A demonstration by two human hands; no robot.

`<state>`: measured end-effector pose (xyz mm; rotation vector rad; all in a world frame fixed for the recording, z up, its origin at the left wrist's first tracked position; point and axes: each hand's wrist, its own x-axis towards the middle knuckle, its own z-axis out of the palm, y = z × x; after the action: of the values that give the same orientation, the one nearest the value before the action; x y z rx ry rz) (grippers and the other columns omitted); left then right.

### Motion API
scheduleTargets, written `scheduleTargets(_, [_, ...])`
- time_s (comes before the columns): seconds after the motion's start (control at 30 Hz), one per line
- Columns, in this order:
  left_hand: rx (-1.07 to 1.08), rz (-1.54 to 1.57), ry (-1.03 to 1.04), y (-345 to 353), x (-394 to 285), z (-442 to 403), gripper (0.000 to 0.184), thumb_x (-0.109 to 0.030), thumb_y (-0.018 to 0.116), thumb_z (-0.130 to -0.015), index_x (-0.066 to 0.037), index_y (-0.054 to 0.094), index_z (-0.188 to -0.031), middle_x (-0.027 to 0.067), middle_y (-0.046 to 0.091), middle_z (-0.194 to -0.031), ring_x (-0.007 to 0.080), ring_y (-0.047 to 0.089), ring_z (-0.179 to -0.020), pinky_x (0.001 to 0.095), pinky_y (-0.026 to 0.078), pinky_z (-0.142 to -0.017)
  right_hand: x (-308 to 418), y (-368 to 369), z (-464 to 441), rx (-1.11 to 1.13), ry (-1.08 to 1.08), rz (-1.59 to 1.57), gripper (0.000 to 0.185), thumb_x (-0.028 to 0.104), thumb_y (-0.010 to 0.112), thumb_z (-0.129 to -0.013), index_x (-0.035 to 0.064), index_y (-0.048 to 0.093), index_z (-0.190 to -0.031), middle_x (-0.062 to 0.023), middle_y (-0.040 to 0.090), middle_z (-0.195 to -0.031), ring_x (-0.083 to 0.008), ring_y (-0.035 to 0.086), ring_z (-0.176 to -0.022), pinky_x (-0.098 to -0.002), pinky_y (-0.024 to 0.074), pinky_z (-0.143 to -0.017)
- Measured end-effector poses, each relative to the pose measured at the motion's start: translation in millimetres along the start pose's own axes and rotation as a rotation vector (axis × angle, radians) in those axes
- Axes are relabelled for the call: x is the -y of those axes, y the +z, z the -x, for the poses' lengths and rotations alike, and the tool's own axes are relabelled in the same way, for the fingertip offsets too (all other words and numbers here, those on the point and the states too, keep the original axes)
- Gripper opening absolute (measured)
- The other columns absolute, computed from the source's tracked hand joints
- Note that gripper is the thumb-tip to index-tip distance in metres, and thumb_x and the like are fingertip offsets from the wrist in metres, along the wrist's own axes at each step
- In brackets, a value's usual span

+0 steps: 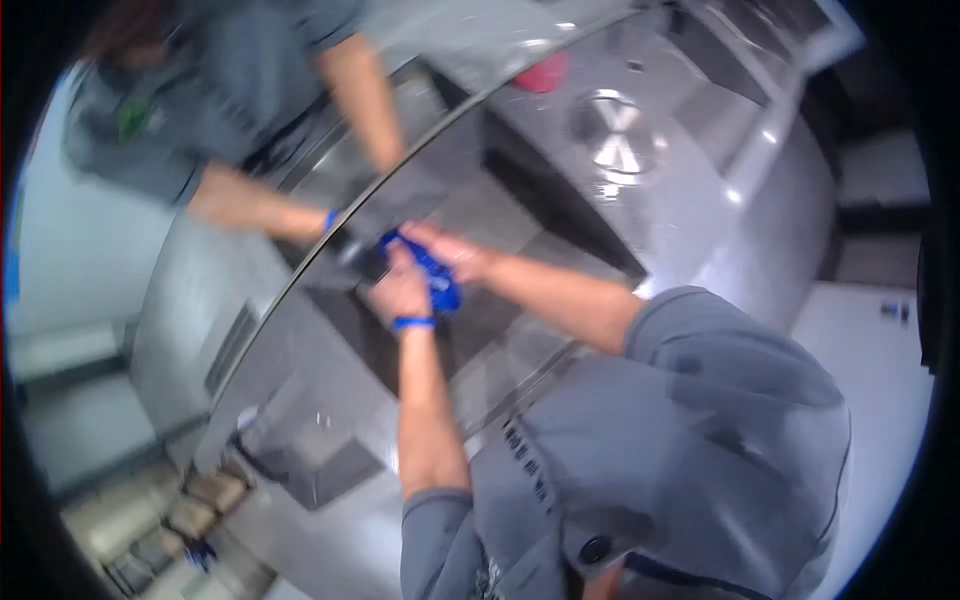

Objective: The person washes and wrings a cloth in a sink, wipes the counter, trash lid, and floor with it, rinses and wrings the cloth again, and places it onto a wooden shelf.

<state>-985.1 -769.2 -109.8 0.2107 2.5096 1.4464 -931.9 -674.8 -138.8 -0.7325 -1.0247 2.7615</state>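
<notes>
My left hand [400, 287], with a blue band at its wrist, has its fingers closed round a crumpled blue cloth-like thing [432, 272]. From the other side my right hand [445, 250] presses on the same blue thing, fingers partly stretched along it. Both hands hang over a grey metal sink basin [560, 262]. A dark blurred fitting [358, 255], perhaps a tap, is just beyond my left hand. Blur hides the exact kind of the blue thing.
A diagonal edge [300, 268] crosses the view; beyond it a person in a grey shirt [235, 105] appears, possibly a reflection. A round shiny metal disc [617, 135] and a red thing [543, 72] are at upper right. Brown boxes [205, 500] stand at lower left.
</notes>
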Motion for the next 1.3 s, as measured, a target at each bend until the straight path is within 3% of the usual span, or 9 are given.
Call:
scheduleTargets(0.2, [0.015, 0.006, 0.02, -5, 36, 9, 0.034, -0.026, 0.058, -0.091, 0.007, 0.063, -0.099, 0.0201, 0.069, -0.093, 0.0278, 0.066, -0.081, 0.0392, 0.051, -0.074, -41, 5, 24, -0.288, 0.122, 0.008, 0.093, 0.059, 0.063, -0.083, 0.0085, 0.021, -0.15, -0.0153, 0.042, -0.142, -0.025, 0.045, -0.127, -0.0376, 0.0421, -0.101])
scheduleTargets(0.3, [-0.003, 0.11, 0.026, -16, 45, 26, 0.041, -0.03, 0.054, -0.093, 0.005, 0.057, -0.114, 0.0226, 0.066, -0.104, 0.0285, 0.064, -0.09, 0.0398, 0.05, -0.079, -63, 20, 20, -0.072, 0.192, -0.298, 0.071, 0.052, 0.068, -0.082, 0.0081, 0.046, -0.133, -0.0124, 0.058, -0.121, -0.0231, 0.058, -0.107, -0.0392, 0.0493, -0.09])
scheduleTargets(0.47, [0.035, 0.293, -0.221, -22, 42, -1, 0.055, -0.047, 0.047, -0.095, -0.006, 0.043, -0.131, 0.0171, 0.05, -0.131, 0.0286, 0.052, -0.114, 0.0469, 0.044, -0.092, -23, 32, -9, -0.243, -0.253, 0.324, 0.031, 0.021, 0.063, -0.08, 0.0032, 0.063, -0.105, -0.01, 0.068, -0.092, -0.0187, 0.065, -0.084, -0.0337, 0.0524, -0.074])
scheduleTargets(0.53, [0.138, 0.592, -0.566, -38, 44, 5, 0.066, -0.063, 0.043, -0.092, -0.024, 0.029, -0.143, 0.0067, 0.039, -0.144, 0.029, 0.043, -0.128, 0.0586, 0.036, -0.097, -11, 48, 4, -0.252, -0.33, 0.667, 0.031, 0.023, 0.063, -0.08, 0.005, 0.063, -0.105, -0.0156, 0.068, -0.095, -0.0291, 0.066, -0.088, -0.0377, 0.0514, -0.077])
scheduleTargets(0.63, [0.565, 1.001, -0.816, -62, 39, 44, 0.069, -0.067, 0.042, -0.09, -0.022, 0.034, -0.141, 0.0068, 0.043, -0.143, 0.029, 0.043, -0.129, 0.0562, 0.036, -0.103, -34, 43, 30, -0.231, -0.469, 0.949, 0.033, 0.028, 0.064, -0.08, 0.0088, 0.063, -0.108, -0.0196, 0.064, -0.1, -0.0387, 0.061, -0.096, -0.0442, 0.0489, -0.081])
scheduleTargets(0.87, [0.42, 1.227, -0.561, -69, 103, 71, 0.053, -0.053, 0.046, -0.094, -0.013, 0.052, -0.128, 0.007, 0.053, -0.131, 0.0248, 0.05, -0.122, 0.0426, 0.042, -0.104, -51, 72, 99, 0.013, -0.543, 0.989, 0.047, 0.032, 0.066, -0.084, 0.0078, 0.057, -0.123, -0.0175, 0.061, -0.114, -0.0334, 0.06, -0.105, -0.0405, 0.048, -0.091])
scheduleTargets(1.07, [0.22, 1.342, -0.655, -73, 51, 47, 0.036, -0.04, 0.044, -0.096, -0.009, 0.062, -0.1, 0.0083, 0.067, -0.101, 0.0288, 0.064, -0.094, 0.0436, 0.053, -0.087, -27, 54, 99, -0.048, -0.638, 1.015, 0.083, 0.028, 0.076, -0.074, 0.0098, 0.036, -0.144, -0.0172, 0.039, -0.144, -0.0353, 0.034, -0.135, -0.0443, 0.0286, -0.112])
scheduleTargets(1.2, [0.331, 1.202, -0.413, -77, 48, 78, 0.051, -0.047, 0.047, -0.096, -0.011, 0.049, -0.132, 0.0063, 0.053, -0.131, 0.0232, 0.051, -0.121, 0.0405, 0.045, -0.1, -33, 79, 100, 0.077, -0.588, 0.976, 0.086, 0.03, 0.079, -0.07, 0.0161, 0.037, -0.144, -0.0181, 0.036, -0.146, -0.0358, 0.035, -0.135, -0.0431, 0.0317, -0.111])
scheduleTargets(1.3, [0.318, 1.022, -0.662, -98, 20, 93, 0.054, -0.052, 0.045, -0.095, -0.014, 0.048, -0.134, 0.0058, 0.052, -0.133, 0.0241, 0.05, -0.123, 0.0452, 0.043, -0.101, -26, 91, 98, 0.068, -0.547, 0.907, 0.075, 0.032, 0.077, -0.07, 0.0199, 0.046, -0.138, -0.0176, 0.04, -0.143, -0.0356, 0.041, -0.13, -0.0418, 0.037, -0.107])
